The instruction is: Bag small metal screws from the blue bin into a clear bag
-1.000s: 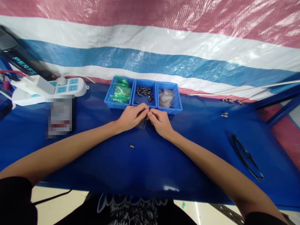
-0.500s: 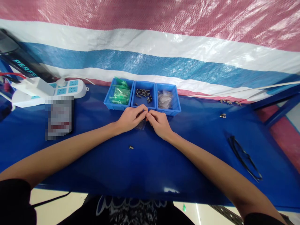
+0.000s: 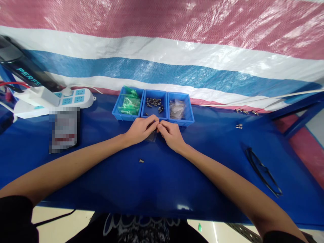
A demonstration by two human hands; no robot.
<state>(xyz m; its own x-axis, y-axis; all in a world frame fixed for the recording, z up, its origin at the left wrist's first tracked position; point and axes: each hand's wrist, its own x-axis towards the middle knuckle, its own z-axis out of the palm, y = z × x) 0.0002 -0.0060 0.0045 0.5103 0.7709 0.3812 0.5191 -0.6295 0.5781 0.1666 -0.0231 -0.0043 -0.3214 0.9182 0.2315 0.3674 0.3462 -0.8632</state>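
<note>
My left hand (image 3: 140,130) and my right hand (image 3: 171,134) meet fingertip to fingertip just in front of the blue trays. Both pinch the top of a small clear plastic bag (image 3: 152,136) that hangs between them over the blue table (image 3: 162,175). Right behind the fingers stands the middle tray (image 3: 154,105) with several small dark screws. The left tray (image 3: 128,104) holds green packets, the right tray (image 3: 178,108) holds clear bags. One loose screw (image 3: 141,161) lies on the table nearer to me, below my left hand.
A white power strip (image 3: 54,98) and a blurred card (image 3: 64,129) lie at the left. A few screws (image 3: 239,126) sit at the right, more by the back edge (image 3: 244,111). Black glasses (image 3: 263,171) lie at the far right. A striped tarp (image 3: 162,50) hangs behind.
Both hands stay together on the bag with barely any finger motion. The view has tilted slightly, so everything sits a little lower in the picture.
</note>
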